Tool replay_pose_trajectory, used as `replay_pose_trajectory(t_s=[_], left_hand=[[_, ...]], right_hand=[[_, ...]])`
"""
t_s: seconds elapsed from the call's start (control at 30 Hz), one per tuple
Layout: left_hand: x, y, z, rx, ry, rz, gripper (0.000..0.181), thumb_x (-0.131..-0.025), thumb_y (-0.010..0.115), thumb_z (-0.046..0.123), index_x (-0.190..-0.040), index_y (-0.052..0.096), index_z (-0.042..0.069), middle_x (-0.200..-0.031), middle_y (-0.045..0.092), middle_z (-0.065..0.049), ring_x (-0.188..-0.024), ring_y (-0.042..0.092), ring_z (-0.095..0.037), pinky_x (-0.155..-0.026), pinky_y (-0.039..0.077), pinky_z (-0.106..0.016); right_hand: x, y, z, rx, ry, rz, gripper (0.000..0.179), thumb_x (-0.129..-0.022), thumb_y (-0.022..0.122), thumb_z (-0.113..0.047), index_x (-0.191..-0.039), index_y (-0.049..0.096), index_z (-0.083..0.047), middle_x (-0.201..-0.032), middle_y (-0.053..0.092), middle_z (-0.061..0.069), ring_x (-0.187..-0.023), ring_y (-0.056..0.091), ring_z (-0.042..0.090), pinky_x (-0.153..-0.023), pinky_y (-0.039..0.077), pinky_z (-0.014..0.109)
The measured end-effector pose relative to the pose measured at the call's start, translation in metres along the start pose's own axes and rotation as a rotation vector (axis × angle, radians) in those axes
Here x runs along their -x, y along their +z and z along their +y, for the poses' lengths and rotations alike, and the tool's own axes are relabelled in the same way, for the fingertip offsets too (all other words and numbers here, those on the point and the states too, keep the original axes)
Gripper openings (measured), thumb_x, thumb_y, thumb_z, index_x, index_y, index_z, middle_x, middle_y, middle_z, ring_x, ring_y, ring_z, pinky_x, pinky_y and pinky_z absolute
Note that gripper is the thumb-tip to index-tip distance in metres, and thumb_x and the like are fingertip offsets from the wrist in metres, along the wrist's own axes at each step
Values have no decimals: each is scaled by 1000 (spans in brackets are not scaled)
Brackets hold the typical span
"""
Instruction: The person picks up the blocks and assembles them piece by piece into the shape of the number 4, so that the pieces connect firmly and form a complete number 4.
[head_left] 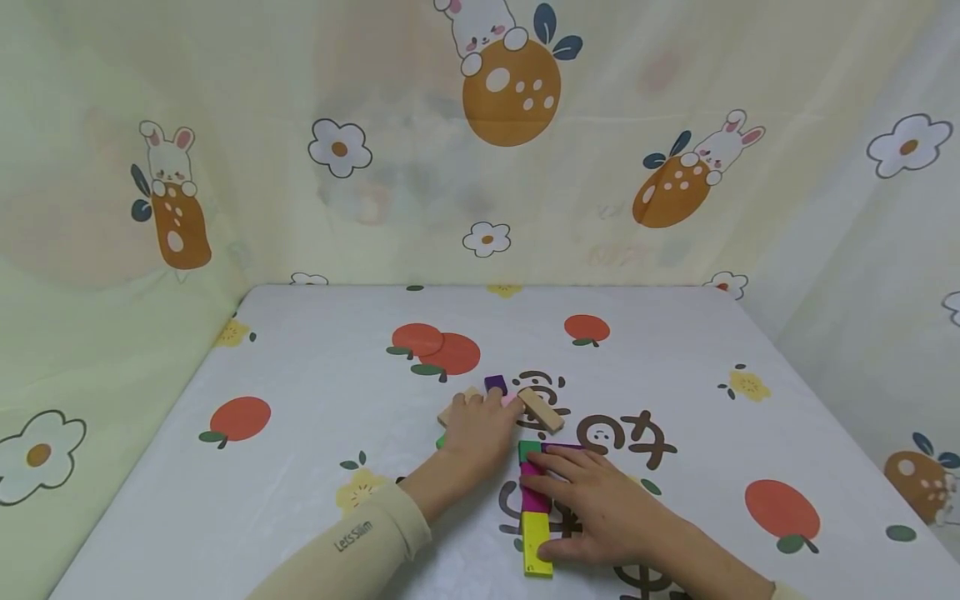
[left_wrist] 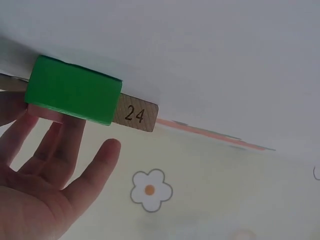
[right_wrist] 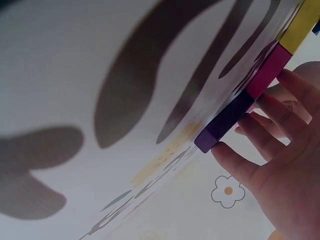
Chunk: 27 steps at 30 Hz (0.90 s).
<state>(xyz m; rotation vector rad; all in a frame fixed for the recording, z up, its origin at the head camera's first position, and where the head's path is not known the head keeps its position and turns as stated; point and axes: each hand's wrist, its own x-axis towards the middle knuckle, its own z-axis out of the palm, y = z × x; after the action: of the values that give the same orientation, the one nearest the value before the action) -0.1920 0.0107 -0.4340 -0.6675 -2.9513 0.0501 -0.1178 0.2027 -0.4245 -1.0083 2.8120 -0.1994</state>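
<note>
In the head view my left hand (head_left: 480,433) reaches over a loose group of blocks, fingers spread. Around its fingertips lie a dark purple block (head_left: 495,383), a pink block (head_left: 512,399) and a plain wooden block (head_left: 542,411). The left wrist view shows a green block (left_wrist: 75,91) close by, overlapping a wooden block marked 24 (left_wrist: 136,113). My right hand (head_left: 603,504) rests with extended fingers along joined blocks: green (head_left: 529,452), magenta (head_left: 535,490) and yellow (head_left: 537,546). A purple block (right_wrist: 225,122) sits at its fingertips in the right wrist view.
A white cloth with printed fruit and brown lettering covers the table (head_left: 300,500). Behind it hangs a cream curtain (head_left: 405,208) printed with rabbits and flowers, and similar cloth closes both sides. Another wooden block (head_left: 446,415) shows just left of the left hand.
</note>
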Motion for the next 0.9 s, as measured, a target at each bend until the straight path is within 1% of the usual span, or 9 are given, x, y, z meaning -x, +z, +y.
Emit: replay_pose_trajectory(t_s=[0.13,0.27,0.4,0.5,0.6,0.77,0.9], left_hand=[[2,1,-2,-27,17,29,30,-100,66,30,-130,64,26,-119,69,-8,-105,69,-29,-100,53,-52],[5,0,-4,-48,28,64,33,-98,70,32,-130,64,26,-118,68,-7,-103,69,-28,-99,55,-50],[11,0,-8,-40,46,109,39,-96,74,33,-133,63,27,-116,68,-6,-98,66,-24,-91,58,-43],[17,-2,-12,-11,62,129,37,-98,71,30,-134,62,27,-112,67,-5,-92,63,-21,-82,60,-37],[24,-4,-15,10,79,140,35,-99,69,28,-134,63,26,-109,66,-4,-89,61,-19,-78,60,-34],[37,-8,-19,1,110,174,34,-98,71,29,-131,65,26,-105,64,-1,-85,61,-17,-76,59,-30],[44,-6,-23,-1,131,195,29,-98,71,28,-126,67,26,-103,64,-1,-84,62,-17,-79,58,-30]], right_hand=[[0,0,0,4,-9,12,83,-83,51,-87,-147,57,-35,-155,54,-1,-146,45,29,-116,40,61],[0,0,0,-4,2,3,82,-83,54,-85,-148,57,-35,-156,53,-2,-147,44,29,-116,39,62],[-1,0,2,-12,11,-3,81,-82,57,-84,-148,57,-36,-156,53,-2,-148,43,29,-116,38,62],[-1,0,2,-16,13,-3,81,-82,58,-83,-148,57,-36,-156,52,-2,-148,43,29,-116,38,62],[-1,0,2,-22,15,-6,81,-82,59,-83,-148,57,-36,-156,52,-2,-148,43,29,-116,38,63],[-1,0,1,-29,16,-11,81,-82,59,-83,-148,56,-35,-157,52,-1,-148,42,29,-117,37,63],[-1,1,0,-31,13,-9,81,-82,58,-83,-148,56,-36,-157,52,-1,-148,42,30,-117,37,63]])
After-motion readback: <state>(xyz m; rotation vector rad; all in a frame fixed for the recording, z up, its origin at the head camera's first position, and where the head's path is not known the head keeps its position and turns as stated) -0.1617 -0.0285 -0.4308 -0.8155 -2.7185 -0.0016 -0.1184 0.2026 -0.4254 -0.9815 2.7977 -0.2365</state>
